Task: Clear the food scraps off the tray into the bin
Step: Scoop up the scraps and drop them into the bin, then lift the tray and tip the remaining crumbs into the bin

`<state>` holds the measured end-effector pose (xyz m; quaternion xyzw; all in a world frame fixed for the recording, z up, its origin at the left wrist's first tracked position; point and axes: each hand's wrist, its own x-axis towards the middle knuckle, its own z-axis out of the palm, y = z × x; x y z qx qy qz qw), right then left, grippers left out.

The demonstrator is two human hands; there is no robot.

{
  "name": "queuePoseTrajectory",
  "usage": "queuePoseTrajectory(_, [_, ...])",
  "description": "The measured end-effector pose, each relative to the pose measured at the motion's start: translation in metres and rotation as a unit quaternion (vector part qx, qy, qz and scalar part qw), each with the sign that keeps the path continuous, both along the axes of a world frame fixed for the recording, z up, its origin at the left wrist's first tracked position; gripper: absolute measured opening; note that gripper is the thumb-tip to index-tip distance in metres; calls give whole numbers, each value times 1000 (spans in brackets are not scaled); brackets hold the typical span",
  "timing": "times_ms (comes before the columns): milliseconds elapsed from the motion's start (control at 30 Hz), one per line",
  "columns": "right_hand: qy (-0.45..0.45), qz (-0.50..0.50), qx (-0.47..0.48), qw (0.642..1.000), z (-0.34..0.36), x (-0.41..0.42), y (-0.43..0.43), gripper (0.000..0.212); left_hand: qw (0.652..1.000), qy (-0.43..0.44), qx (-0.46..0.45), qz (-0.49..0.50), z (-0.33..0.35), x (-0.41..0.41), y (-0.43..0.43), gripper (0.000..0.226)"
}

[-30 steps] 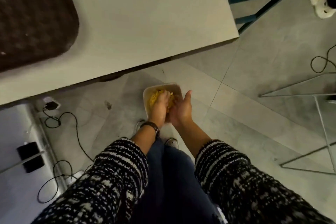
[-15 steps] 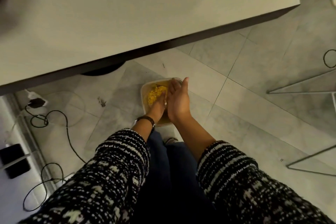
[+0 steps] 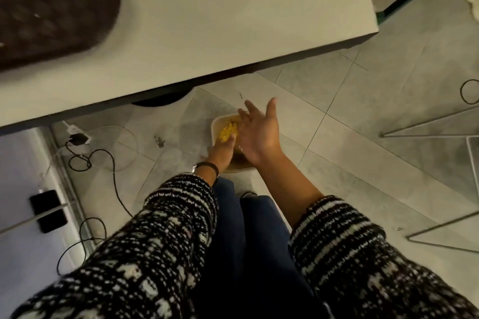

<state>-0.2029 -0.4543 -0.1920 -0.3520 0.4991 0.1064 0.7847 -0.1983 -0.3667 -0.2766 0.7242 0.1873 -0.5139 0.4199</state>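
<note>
A small square translucent bin [image 3: 215, 123] stands on the tiled floor below the table edge, holding yellow food scraps [image 3: 226, 133]. My left hand [image 3: 222, 149] reaches down into the bin with straight fingers touching the scraps. My right hand [image 3: 258, 131] hovers above the bin's right side, palm up, fingers spread and holding nothing. The dark brown tray [image 3: 51, 5] lies on the white table [image 3: 233, 13] at the top left, blurred.
Black cables [image 3: 103, 160] and a charger [image 3: 76, 138] lie on the floor at the left, beside a white unit with a black handle [image 3: 49, 211]. Thin metal frame legs [image 3: 427, 132] stand at the right. My legs in dark jeans [image 3: 248, 241] stand just behind the bin.
My right hand has lifted away from my left hand and opened with fingers spread. My left hand stays down in the bin on the scraps. The view has shifted, bringing the tray back in.
</note>
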Motion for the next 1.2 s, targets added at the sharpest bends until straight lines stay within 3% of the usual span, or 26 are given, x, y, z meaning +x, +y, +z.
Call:
queuePoseTrajectory(67, [-20,-23,-20,999,41,-5,7,69,999,19,-11,26,32,3,3,62])
queuePoseTrajectory(133, [-19,-5,-26,999,91,-16,19,62,989,65,-60,117,88,0,4,57])
queuePoseTrajectory(300, [-40,107,-80,990,214,-55,27,33,957,95,-192,198,238,-6,43,34])
queuePoseTrajectory(433, [-96,160,-173,967,277,-56,28,19,949,22,-241,203,319,3,89,33])
queuePoseTrajectory(533, [-135,198,-198,950,306,-39,43,31,934,-33,-266,234,361,15,122,40])
queuePoseTrajectory(700, [-150,253,-217,931,328,14,89,35,924,-110,-263,253,398,49,179,42])
queuePoseTrajectory(867, [-140,265,-169,939,317,74,145,31,918,-147,-241,277,402,111,252,41])
queuePoseTrajectory(1033, [-54,235,-120,963,289,118,207,29,943,-164,-165,239,393,186,327,41])
queuePoseTrajectory(1200, [39,162,-136,977,256,136,239,29,954,-242,-42,172,371,265,374,37])
